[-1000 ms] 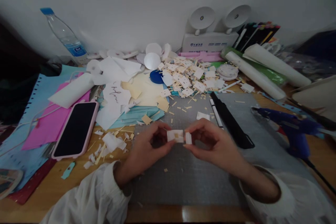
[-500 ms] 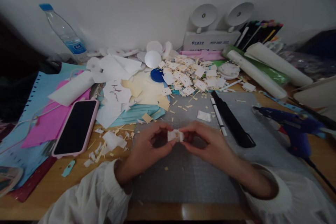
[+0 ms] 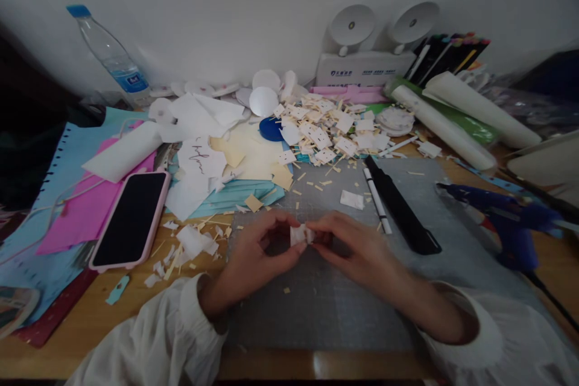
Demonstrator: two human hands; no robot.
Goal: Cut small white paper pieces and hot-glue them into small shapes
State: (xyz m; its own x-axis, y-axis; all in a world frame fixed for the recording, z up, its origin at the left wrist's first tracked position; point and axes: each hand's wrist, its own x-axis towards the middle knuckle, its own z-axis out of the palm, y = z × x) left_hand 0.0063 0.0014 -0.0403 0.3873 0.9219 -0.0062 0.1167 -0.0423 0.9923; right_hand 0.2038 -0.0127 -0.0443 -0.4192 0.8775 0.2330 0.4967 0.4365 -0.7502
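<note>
Both my hands meet over the grey cutting mat (image 3: 344, 307) near the desk's front edge. My left hand (image 3: 253, 253) pinches a small white paper piece (image 3: 300, 234) between thumb and fingers. My right hand (image 3: 357, 250) pinches the same piece from the right side, its fingertips pressed against it. Another small white paper square (image 3: 351, 199) lies on the mat just beyond my right hand. A black-and-white pen (image 3: 376, 201) and a black knife-like tool (image 3: 400, 207) lie to the right of it.
A heap of small cream and white cut pieces (image 3: 332, 129) sits behind the mat. A phone in a pink case (image 3: 131, 218) lies at left, a blue glue gun (image 3: 502, 217) at right. A water bottle (image 3: 111, 57), paper rolls (image 3: 446, 126) and loose sheets crowd the back.
My right hand has moved left and closed in on the white piece. The two separate white bits seen a second ago are now pressed together between both hands' fingertips.
</note>
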